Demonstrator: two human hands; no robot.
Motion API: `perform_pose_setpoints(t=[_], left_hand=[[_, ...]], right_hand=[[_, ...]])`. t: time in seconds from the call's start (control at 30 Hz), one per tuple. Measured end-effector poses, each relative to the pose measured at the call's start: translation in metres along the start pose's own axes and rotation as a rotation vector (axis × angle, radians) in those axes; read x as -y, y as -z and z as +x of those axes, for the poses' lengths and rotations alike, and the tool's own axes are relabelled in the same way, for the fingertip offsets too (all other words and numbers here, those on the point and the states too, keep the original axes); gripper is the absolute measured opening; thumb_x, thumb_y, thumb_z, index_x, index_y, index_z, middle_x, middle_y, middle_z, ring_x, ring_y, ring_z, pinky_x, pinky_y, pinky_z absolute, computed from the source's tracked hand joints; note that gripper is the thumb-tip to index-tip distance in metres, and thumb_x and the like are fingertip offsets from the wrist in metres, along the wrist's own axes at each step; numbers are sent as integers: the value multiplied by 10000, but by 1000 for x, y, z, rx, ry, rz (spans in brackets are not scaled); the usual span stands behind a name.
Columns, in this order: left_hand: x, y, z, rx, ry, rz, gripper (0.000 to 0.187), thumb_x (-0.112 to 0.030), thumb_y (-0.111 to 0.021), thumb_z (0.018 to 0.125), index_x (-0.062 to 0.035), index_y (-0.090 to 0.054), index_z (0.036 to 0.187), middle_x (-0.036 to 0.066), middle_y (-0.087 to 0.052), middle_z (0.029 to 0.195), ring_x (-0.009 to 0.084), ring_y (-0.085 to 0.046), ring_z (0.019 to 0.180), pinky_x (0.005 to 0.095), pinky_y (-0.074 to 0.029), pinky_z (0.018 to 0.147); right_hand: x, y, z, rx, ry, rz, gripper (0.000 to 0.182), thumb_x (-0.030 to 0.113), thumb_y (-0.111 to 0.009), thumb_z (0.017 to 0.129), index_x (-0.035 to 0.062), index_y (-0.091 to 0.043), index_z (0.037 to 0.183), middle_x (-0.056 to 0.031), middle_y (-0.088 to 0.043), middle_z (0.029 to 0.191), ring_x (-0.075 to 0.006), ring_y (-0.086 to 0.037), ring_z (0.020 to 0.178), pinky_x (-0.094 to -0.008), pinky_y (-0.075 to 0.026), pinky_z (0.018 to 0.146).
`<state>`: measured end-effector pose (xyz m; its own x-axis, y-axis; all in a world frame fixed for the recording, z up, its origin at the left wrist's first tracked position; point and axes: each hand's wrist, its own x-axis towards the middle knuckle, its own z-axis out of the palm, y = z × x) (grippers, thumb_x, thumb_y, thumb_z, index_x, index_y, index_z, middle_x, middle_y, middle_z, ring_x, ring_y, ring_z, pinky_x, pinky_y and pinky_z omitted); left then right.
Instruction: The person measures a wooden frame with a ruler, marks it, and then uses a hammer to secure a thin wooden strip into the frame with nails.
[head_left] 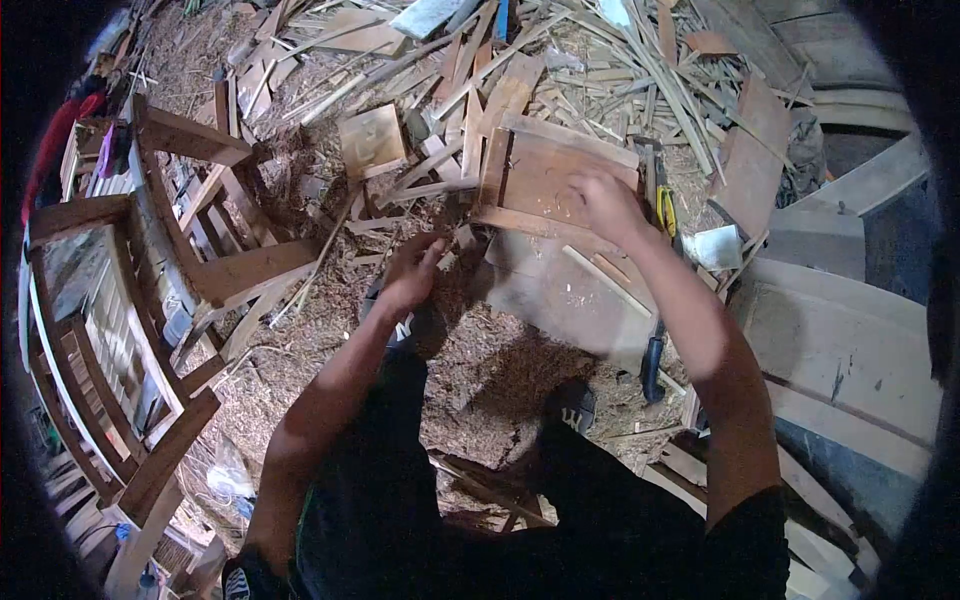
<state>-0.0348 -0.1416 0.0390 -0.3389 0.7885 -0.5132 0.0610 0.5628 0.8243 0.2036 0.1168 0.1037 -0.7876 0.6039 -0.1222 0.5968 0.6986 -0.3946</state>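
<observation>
A shallow wooden box, like a drawer (540, 180), lies in front of me with a raised rim and wood chips on its panel. Over its right side is my right hand (605, 205), fingers bent down in a pinch against the panel; whatever they hold is too small to make out. My left hand (410, 272) hovers left of the box's near corner, apart from it, with thumb and fingers loosely parted and nothing visible between them. Beneath the box's near edge lies a flat board (560, 310) with thin wood strips on it.
Right of the box lie a yellow-and-black tool (666, 210), a black handle (652, 370) and a pale block (716, 247). Wooden frames (190, 250) stand at left. Scrap strips (640, 80) pile up behind, and large panels (840, 340) lie at right. Shavings cover the ground.
</observation>
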Motion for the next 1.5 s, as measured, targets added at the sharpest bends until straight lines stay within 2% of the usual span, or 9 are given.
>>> perform_pose_setpoints(t=[0.07,0.17,0.27,0.37,0.43,0.9,0.97,1.17,1.5], left_hand=[[5,2,1,-10,7,-60,479,-437,-573,1001,-50,-657,1269,196,-693,1211,306,-650,1160,397,-498,984],[4,3,2,-68,6,132,470,-422,-563,1008,-41,-656,1267,193,-696,1205,312,-657,1145,401,-494,988],[0,5,-1,-72,-74,251,484,-393,-582,1018,-4,-629,1303,135,-706,1188,212,-665,1061,351,-509,945],[4,4,-1,-64,-7,234,480,-390,-580,1019,4,-638,1286,152,-708,1181,222,-667,1073,355,-508,946],[-4,1,-1,-50,31,226,490,-435,-581,995,-41,-655,1277,211,-686,1221,339,-647,1171,419,-484,1007],[-11,0,-8,-8,20,335,455,-408,-575,1008,-65,-647,1298,179,-705,1198,295,-678,1102,393,-505,956],[-10,1,-9,2,50,352,460,-416,-573,1007,-69,-644,1302,178,-701,1210,295,-676,1108,390,-505,957],[-3,3,-8,17,47,296,461,-415,-590,999,-71,-638,1302,169,-694,1230,278,-667,1133,373,-498,973],[-9,5,-9,32,58,330,465,-431,-571,1005,-64,-659,1277,158,-701,1230,275,-668,1136,379,-492,987]], right_hand=[[1,1,-2,198,159,-109,316,24,-620,855,54,-707,1157,-151,-659,1138,-333,-611,1128,-417,-514,931],[-14,-16,-11,128,301,-85,333,18,-605,861,75,-688,1178,-113,-628,1176,-305,-591,1166,-415,-515,946],[-25,-20,-15,137,353,-115,323,50,-615,868,86,-683,1181,-89,-625,1199,-285,-583,1187,-411,-517,962],[-31,-27,-19,145,317,-161,302,68,-549,905,78,-679,1177,-79,-627,1186,-266,-570,1211,-397,-525,978],[-33,-27,-22,106,348,-199,282,75,-546,915,71,-677,1164,-80,-626,1190,-265,-574,1208,-398,-531,968],[-26,-38,-19,24,353,-369,141,101,-589,881,1,-681,918,-146,-638,1071,-322,-632,1088,-436,-556,877],[-21,-26,-12,69,97,-92,126,94,-596,870,14,-689,898,-174,-643,973,-344,-661,989,-435,-548,845],[-36,-17,-15,41,-82,42,132,122,-624,867,25,-699,916,-192,-661,908,-378,-672,888,-464,-533,792],[-30,-25,-26,-49,-108,16,153,155,-671,874,19,-698,939,-192,-664,941,-383,-671,895,-474,-544,806]])
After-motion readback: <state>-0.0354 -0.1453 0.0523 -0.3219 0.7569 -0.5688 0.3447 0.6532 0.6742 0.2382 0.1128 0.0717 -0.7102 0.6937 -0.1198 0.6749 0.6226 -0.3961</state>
